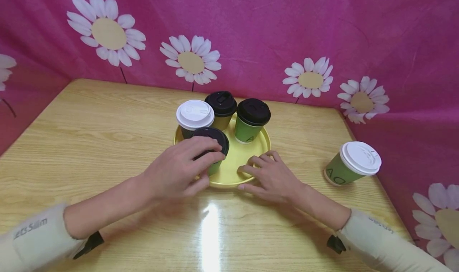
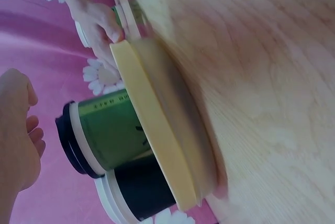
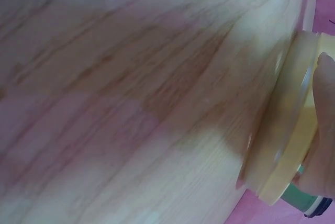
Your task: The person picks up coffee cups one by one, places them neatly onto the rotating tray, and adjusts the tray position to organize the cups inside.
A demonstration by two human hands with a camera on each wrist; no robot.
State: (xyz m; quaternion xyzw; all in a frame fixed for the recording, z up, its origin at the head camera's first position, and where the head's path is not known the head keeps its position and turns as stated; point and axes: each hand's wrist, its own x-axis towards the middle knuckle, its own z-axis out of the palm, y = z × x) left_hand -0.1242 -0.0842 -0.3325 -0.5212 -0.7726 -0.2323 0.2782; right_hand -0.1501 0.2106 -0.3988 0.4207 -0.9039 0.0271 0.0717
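Observation:
A round yellow tray point(image 1: 233, 164) with a raised rim lies on the table and bears several lidded paper cups. My left hand point(image 1: 183, 164) is over the nearest one, a green cup point(image 1: 215, 167) with a black lid, overlapping it in the head view. In the left wrist view, that hand point(image 2: 15, 135) shows apart from the green cup point(image 2: 110, 130), fingers loosely bent. My right hand point(image 1: 274, 178) holds the tray's near right rim, thumb outside and fingers over the edge. Behind stand a white-lidded dark cup point(image 1: 195, 114), a black-lidded brown cup point(image 1: 221, 104) and a green cup point(image 1: 247, 130).
Off the tray, to the right, another green cup point(image 1: 340, 170) with a white lid stands on the wooden table point(image 1: 107, 144). A pink cloth point(image 1: 251, 33) printed with daisies hangs along the back and sides.

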